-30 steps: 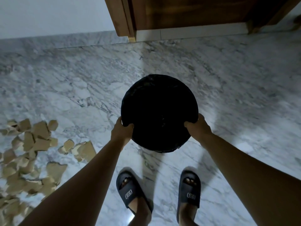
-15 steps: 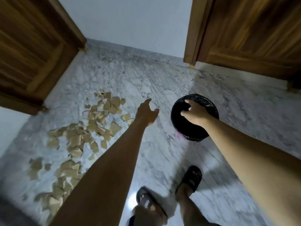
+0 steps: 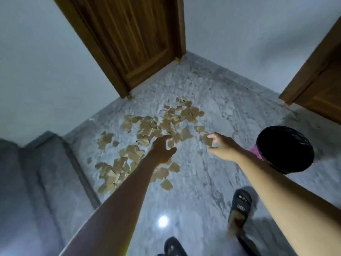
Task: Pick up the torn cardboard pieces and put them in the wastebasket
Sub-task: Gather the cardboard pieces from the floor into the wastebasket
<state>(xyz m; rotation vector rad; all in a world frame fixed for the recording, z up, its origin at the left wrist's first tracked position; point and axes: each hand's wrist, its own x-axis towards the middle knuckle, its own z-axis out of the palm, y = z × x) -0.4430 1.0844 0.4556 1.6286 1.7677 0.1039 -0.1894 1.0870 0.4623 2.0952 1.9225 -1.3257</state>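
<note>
Several torn brown cardboard pieces [image 3: 147,130] lie scattered over the marble floor [image 3: 193,182] in the middle of the view. The wastebasket [image 3: 255,152], pink with a black liner, stands on the floor at the right. My left hand [image 3: 162,151] reaches out over the pieces with its fingers spread and holds nothing. My right hand [image 3: 222,145] is stretched out just left of the wastebasket, thumb and fingers apart, with one piece [image 3: 207,140] showing in the gap between them. I cannot tell whether either hand touches the pieces.
A wooden door [image 3: 132,39] stands behind the pieces and another door [image 3: 321,89] at the far right. Grey steps [image 3: 42,172] rise at the left. My feet in dark sandals [image 3: 239,204] stand near the bottom edge.
My view swung left, from the wastebasket to the cardboard. Both hands let go of the wastebasket's rim, left first, and now reach toward the pieces.
</note>
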